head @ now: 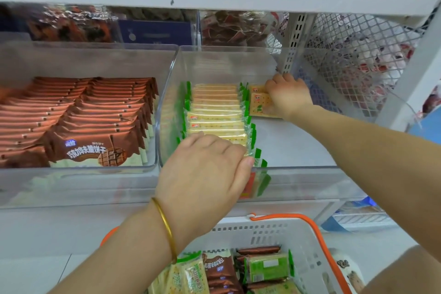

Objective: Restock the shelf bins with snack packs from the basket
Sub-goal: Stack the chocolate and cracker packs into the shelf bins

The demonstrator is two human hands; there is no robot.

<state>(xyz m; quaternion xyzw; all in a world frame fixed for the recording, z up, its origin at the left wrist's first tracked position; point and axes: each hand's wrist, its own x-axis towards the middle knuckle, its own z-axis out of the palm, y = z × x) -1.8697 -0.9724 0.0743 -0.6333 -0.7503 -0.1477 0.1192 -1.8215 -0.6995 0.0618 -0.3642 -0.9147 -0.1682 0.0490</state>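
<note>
A clear shelf bin holds a row of green-edged cracker packs standing on edge along its left side. My left hand lies over the near end of that row, fingers curled on the front packs. At the bin's back right, my right hand grips a cracker pack held upright against the floor of the bin. Below the shelf stands a white basket with orange handles, holding green cracker packs and brown chocolate wafer packs.
A second clear bin on the left is packed with brown chocolate wafer packs. Behind stand more bins of snacks. White mesh panel and shelf upright close off the right side. Another shelf board runs overhead.
</note>
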